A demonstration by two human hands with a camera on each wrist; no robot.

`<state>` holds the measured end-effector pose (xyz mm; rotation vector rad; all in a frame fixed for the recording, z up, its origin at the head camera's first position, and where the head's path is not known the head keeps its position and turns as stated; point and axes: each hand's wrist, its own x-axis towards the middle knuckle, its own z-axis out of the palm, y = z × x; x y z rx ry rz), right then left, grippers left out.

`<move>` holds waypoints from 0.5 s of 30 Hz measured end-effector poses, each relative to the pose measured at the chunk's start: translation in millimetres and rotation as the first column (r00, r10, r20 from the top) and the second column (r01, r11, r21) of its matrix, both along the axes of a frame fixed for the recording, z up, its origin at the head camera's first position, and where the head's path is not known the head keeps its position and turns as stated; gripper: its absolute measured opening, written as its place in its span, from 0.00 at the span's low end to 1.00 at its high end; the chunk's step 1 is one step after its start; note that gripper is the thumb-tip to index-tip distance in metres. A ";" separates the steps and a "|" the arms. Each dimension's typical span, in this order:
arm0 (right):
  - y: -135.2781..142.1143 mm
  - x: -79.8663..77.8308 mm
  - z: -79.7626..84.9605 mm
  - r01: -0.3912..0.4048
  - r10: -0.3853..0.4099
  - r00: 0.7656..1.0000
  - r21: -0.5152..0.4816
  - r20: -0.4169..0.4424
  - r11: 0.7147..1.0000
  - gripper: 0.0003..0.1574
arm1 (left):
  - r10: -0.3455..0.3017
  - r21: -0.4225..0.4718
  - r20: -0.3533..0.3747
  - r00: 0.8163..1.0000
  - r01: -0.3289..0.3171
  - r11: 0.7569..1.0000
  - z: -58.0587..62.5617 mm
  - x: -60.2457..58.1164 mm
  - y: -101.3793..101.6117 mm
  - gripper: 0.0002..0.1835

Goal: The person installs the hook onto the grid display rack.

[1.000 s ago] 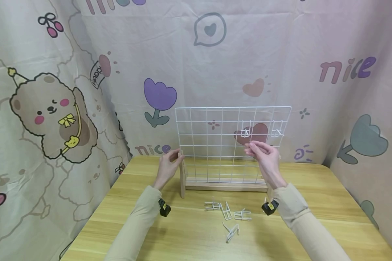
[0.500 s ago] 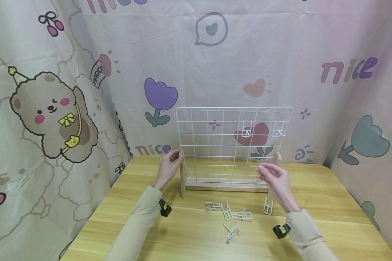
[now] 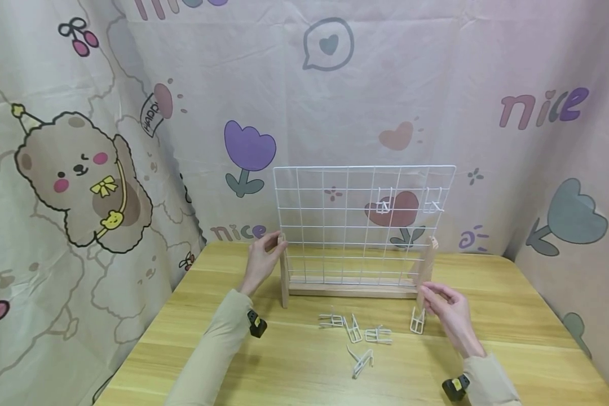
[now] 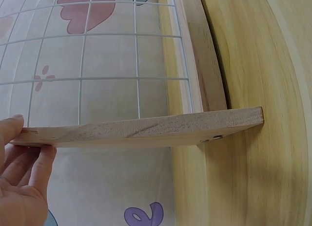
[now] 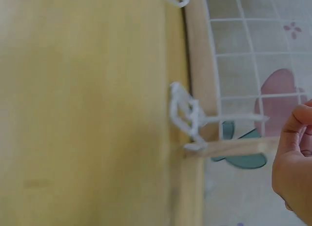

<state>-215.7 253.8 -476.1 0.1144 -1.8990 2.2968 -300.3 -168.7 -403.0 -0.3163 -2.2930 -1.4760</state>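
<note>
A white wire grid panel stands upright in a wooden base. My left hand pinches the top of the base's left upright between thumb and fingers. Two white wire hooks hang on the grid's upper right, one hook left of the other hook. My right hand is beside the right upright, fingers loosely bent with nothing seen between them. Just left of its fingertips, a loose wire hook lies on the table; the same hook appears blurred in the right wrist view.
Several more loose wire hooks lie in front of the base, among them a left hook, a middle hook and the nearest hook. The wooden table ends at a printed curtain behind and at the sides.
My right hand has come down and to the right, from in front of the grid below the hung hooks to beside the loose hook at the right. The left hand stays on the upright.
</note>
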 end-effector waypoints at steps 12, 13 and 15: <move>8.7 5.1 -10.3 -0.007 -0.057 0.979 0.313 0.196 0.950 0.15 | 0.001 0.011 -0.014 1.000 -0.001 1.000 -0.8 -0.6 0.7 0.21; 9.1 5.0 -10.4 -0.012 -0.061 0.976 0.335 0.207 0.942 0.15 | 0.002 0.009 -0.013 1.000 -0.002 1.000 -0.7 -0.2 0.6 0.21; 9.6 4.8 -10.8 -0.017 -0.070 0.972 0.362 0.226 0.932 0.12 | 0.001 0.008 -0.008 1.000 -0.001 1.000 -0.4 0.5 0.4 0.21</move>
